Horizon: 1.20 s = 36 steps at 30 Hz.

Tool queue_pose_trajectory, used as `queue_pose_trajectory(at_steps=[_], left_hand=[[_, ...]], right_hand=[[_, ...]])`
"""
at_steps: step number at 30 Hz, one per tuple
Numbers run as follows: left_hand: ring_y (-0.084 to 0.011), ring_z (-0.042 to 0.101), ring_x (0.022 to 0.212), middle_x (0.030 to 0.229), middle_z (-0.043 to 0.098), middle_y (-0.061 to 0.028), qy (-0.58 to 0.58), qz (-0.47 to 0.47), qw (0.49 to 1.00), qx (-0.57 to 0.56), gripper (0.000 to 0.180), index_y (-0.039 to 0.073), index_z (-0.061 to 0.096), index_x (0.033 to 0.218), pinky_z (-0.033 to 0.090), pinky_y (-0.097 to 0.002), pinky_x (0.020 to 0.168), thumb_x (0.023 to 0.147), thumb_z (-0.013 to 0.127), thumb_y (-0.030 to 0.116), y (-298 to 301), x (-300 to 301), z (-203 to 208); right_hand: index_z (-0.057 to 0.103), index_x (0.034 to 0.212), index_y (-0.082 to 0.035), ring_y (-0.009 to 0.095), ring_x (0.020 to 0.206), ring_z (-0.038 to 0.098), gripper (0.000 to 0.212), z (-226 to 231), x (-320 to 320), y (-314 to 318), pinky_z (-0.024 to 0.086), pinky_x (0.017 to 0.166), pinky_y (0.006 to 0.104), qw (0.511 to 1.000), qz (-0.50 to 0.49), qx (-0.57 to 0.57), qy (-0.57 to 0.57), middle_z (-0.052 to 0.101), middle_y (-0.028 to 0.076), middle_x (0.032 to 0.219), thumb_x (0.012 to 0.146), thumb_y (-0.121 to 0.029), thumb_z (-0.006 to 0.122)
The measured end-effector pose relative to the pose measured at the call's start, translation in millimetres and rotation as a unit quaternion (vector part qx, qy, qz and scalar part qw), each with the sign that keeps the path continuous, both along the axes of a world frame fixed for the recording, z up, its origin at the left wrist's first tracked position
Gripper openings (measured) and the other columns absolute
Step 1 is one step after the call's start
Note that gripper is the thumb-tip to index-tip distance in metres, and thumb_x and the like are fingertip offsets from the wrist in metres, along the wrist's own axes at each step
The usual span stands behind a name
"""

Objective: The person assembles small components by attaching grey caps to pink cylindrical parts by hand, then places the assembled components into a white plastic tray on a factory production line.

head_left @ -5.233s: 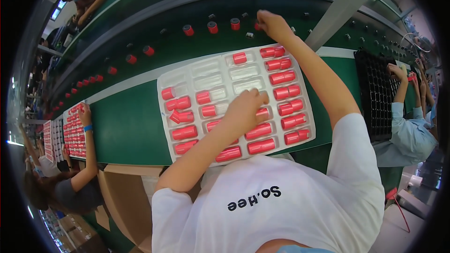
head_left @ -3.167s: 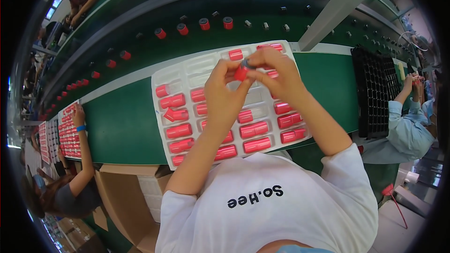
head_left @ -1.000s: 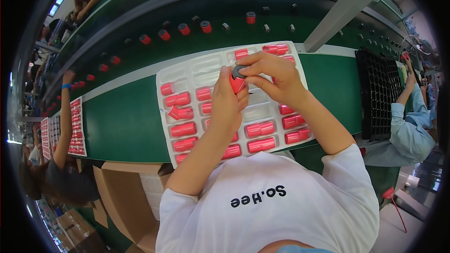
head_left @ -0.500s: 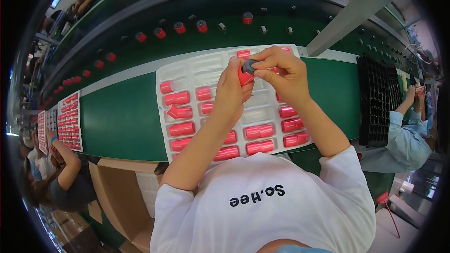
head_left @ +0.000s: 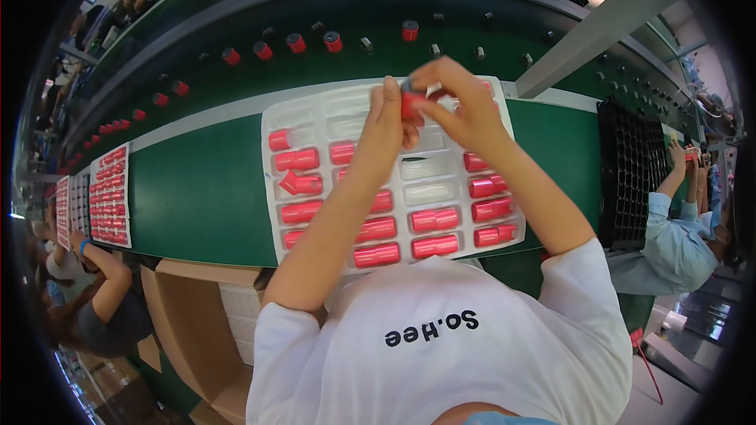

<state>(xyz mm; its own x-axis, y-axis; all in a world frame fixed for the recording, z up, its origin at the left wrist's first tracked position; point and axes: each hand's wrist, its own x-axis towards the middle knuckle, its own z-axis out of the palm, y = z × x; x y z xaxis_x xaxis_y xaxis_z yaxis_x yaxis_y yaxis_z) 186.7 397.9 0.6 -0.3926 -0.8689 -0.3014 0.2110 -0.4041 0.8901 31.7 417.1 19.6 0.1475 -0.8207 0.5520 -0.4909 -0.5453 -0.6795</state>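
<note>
Above the far part of a white moulded tray point(head_left: 272, 181), a short red cylinder point(head_left: 409, 104) with a dark grey top is held up between my hands. My left hand point(head_left: 384, 122) is closed round it from the left, thumb upright beside it. From the right, my right hand point(head_left: 468, 106) pinches it near the grey top, thumb and forefinger bent round it; motion blurs these fingers. Beneath my hands, red plastic pieces point(head_left: 435, 219) fill many of the tray's slots, while several slots in the middle and far rows are bare. One angled red piece point(head_left: 302, 182) lies at the left.
Beyond the tray, a green conveyor belt point(head_left: 213, 79) carries red cylinders point(head_left: 332, 41) and small metal-and-black parts point(head_left: 366, 45). A grey post point(head_left: 591, 27) rises at right, near stacked black trays point(head_left: 622, 173). An open cardboard box point(head_left: 185, 330) stands lower left. Co-workers sit at both sides.
My right hand has shifted slightly up and left around the red cylinder, its fingers now blurred. The cylinder is more upright and slightly farther away. My left hand keeps its hold.
</note>
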Motion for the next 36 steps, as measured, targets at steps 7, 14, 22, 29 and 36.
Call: queue_pose_trajectory(at_steps=[7,14,22,29,36], left_hand=[[-0.0299,0.054,0.096,0.103,0.054,-0.0140,-0.417,-0.204,0.714,-0.524,0.039,0.007,0.054,0.108,0.048,-0.0396,0.080,0.075,0.074,0.013,35.5,12.2,-32.1],[-0.0309,0.052,0.099,0.103,0.053,-0.0135,-0.400,-0.213,0.714,-0.534,0.035,0.005,0.056,0.105,0.048,-0.0403,0.081,0.074,0.073,0.009,35.0,13.5,-34.9],[-0.0347,0.053,0.100,0.110,0.053,-0.0178,-0.452,-0.075,0.661,-0.594,0.039,0.002,0.055,0.107,0.048,-0.0405,0.084,0.074,0.074,0.009,-46.3,-15.5,-28.5],[-0.0302,0.057,0.100,0.105,0.058,-0.0169,-0.434,-0.248,0.668,-0.552,0.041,0.006,0.052,0.113,0.048,-0.0400,0.085,0.077,0.071,0.008,-77.8,-21.3,-32.2],[-0.0245,0.061,0.109,0.108,0.061,-0.0140,0.143,-0.193,0.971,-0.008,0.033,0.003,0.046,0.119,0.052,-0.0333,0.090,0.099,0.052,0.028,-33.8,-12.0,16.9]], right_hand=[[0.053,0.094,-0.003,0.037,0.088,0.060,0.020,-57.6,-29.6,-119.5,0.050,0.075,0.0381,0.950,-0.048,0.028,0.308,0.057,0.015,0.096,0.082,-0.011,0.068],[0.061,0.105,-0.007,0.033,0.094,0.064,0.038,-26.6,32.9,-163.6,0.052,0.076,0.0432,0.897,-0.149,0.069,0.410,0.065,0.013,0.098,0.080,-0.034,0.071],[0.064,0.106,-0.007,0.026,0.090,0.066,0.031,-38.0,22.4,-207.9,0.051,0.079,0.0371,0.929,0.049,0.183,0.318,0.067,0.012,0.096,0.082,-0.026,0.068],[0.058,0.097,-0.004,0.012,0.091,0.059,0.012,24.9,-50.0,-83.8,0.047,0.082,0.0262,0.961,0.140,0.240,-0.011,0.063,0.005,0.096,0.088,-0.011,0.062],[0.052,0.085,-0.009,0.015,0.098,0.061,0.015,30.6,-56.8,-1.0,0.049,0.089,0.0287,0.956,0.045,0.207,-0.203,0.064,0.009,0.106,0.086,-0.009,0.066]])
